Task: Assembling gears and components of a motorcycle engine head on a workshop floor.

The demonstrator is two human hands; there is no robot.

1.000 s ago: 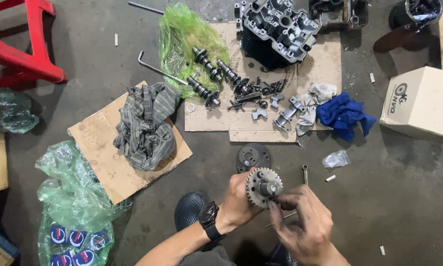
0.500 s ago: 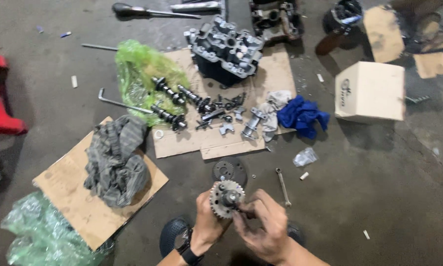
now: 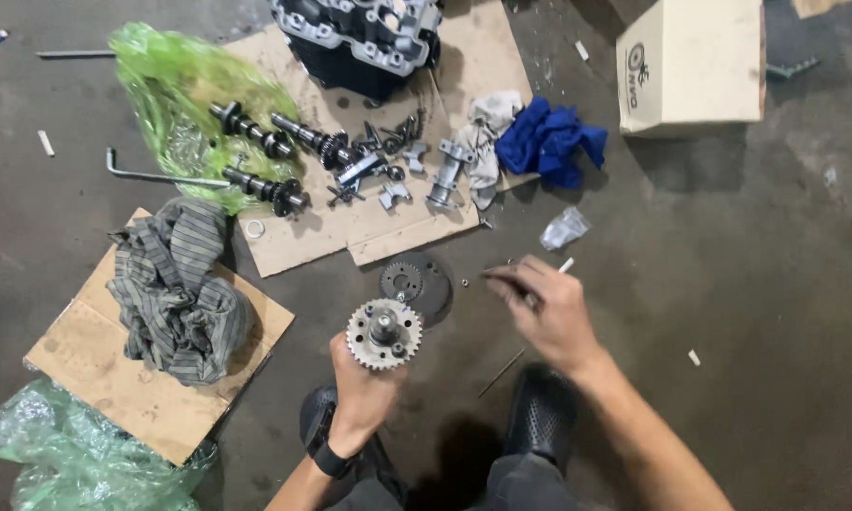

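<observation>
— From the head camera, where do we stand? We have the toothed wheel on its shaft (image 3: 383,333) up in our left hand (image 3: 364,393), fingers wrapped tight around the shaft below, teeth facing us. It hangs above the floor, just this side of the dark round plate (image 3: 418,282).

— And what is done, as far as we can judge? The engine block (image 3: 364,33) sits stripped at the top of the cardboard sheet (image 3: 350,237), with the long shafts (image 3: 256,132), small brackets (image 3: 393,194) and bolts laid out in rows. So we judge the taking apart is largely behind us; the loose parts are not yet back together.

— Our right hand (image 3: 544,308)? Reached out over the floor, wrist bent, fingertips pinched on a thin metal rod (image 3: 502,273) beside a tiny nut (image 3: 465,282).

— Around us? A striped rag (image 3: 175,293), blue cloth (image 3: 549,142), a box (image 3: 691,61).
</observation>
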